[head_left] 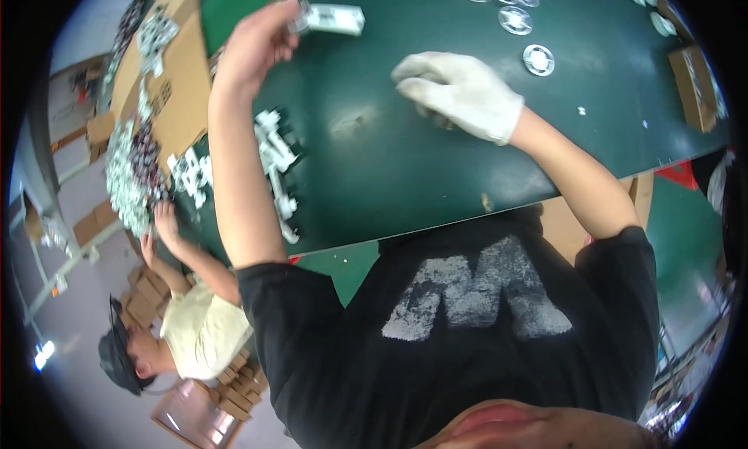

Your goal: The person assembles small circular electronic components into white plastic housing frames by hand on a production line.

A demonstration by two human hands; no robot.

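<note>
My bare left hand (261,47) reaches to the far left of the green table. Its fingertips are closed on a white rectangular plastic part (336,19), which has a clear round piece at the end by my fingers. In a pale work glove, my right hand (460,94) hovers near the middle of the tabletop with its fingers curled together. Whatever lies inside that curl, if anything, is hidden. The closest thing on its right is a clear spoked disc (538,60), lying flat.
More clear discs (515,19) lie at the far edge. White plastic parts (274,149) are heaped beside my left forearm. A cardboard box (692,89) stands at the right. On the left, a co-worker (199,332) reaches toward a pile of small parts (125,168).
</note>
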